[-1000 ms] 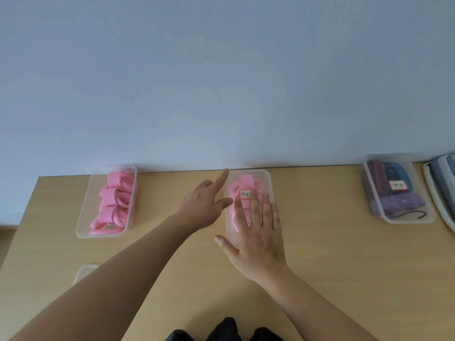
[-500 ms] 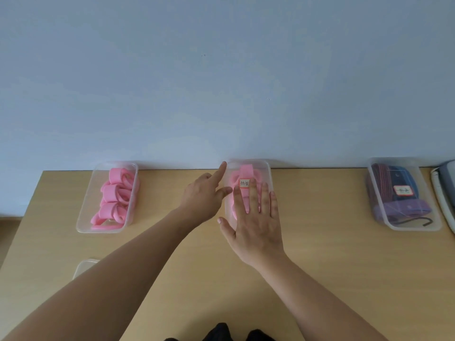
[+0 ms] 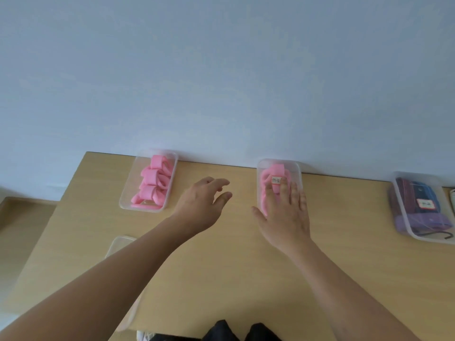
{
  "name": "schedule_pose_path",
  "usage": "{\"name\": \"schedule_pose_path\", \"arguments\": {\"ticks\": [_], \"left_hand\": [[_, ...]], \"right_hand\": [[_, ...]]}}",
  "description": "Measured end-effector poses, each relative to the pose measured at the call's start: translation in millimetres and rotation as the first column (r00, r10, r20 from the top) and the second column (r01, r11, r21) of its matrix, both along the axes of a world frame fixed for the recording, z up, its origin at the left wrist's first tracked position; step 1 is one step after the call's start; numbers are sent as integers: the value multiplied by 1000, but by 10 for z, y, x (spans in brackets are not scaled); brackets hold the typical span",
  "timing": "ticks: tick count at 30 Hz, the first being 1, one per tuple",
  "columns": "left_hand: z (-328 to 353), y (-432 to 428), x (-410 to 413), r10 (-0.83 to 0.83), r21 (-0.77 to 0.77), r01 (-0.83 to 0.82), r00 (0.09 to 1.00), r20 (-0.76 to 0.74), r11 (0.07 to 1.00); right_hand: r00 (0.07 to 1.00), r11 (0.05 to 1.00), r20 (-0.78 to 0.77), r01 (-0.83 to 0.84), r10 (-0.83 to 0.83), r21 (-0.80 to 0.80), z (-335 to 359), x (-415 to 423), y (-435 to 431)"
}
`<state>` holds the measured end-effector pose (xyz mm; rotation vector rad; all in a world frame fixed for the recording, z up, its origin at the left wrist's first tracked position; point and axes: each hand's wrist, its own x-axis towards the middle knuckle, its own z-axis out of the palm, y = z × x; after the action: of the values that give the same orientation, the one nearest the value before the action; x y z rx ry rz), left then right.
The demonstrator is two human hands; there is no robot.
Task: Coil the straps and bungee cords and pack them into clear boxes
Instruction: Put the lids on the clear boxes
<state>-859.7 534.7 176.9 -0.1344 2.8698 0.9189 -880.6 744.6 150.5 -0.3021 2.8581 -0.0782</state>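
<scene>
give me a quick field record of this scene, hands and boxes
left hand: relaxed, holding nothing, over the table between left box and middle box
right hand: flat on middle box, fingers straight
left box: pink coiled straps
middle box: pink straps, labelled
right box: dark straps, labelled
loose lid: partly behind left forearm

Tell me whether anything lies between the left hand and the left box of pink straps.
Nothing visible does. The left hand hovers to the right of the left box, with only bare table between them. The right hand lies flat on the middle box, off that path.
</scene>
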Motion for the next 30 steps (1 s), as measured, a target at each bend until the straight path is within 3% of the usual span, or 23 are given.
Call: {"name": "schedule_pose_path", "arguments": {"ticks": [3, 9, 16, 20, 26, 30], "left_hand": [[72, -395, 241, -3, 4, 3, 997, -81, 1000], [85, -1463, 947, 21, -53, -28, 992, -122, 998], [-165, -2605, 1885, 131, -86, -132, 991, -18, 987], [-255, -2898, 2311, 171, -27, -170, 982, 76, 985], [-292, -3015, 2346, 162, 28, -166, 981, 111, 986], [-284, -2975, 2126, 179, 76, -192, 972, 154, 978]], "right_hand": [[995, 997, -79, 66, -63, 35, 84, 126, -266], [972, 994, -226, 35, -57, -100, 69, 1017, -1402], [998, 976, -53, -28, 17, -217, -200, 2107, -2791], [991, 992, 131, 43, -27, -121, -316, 2362, -3250], [993, 997, 119, 13, -4, -79, -414, 2430, -3368], [997, 987, 73, 18, -6, -161, -306, 2415, -3301]]}}
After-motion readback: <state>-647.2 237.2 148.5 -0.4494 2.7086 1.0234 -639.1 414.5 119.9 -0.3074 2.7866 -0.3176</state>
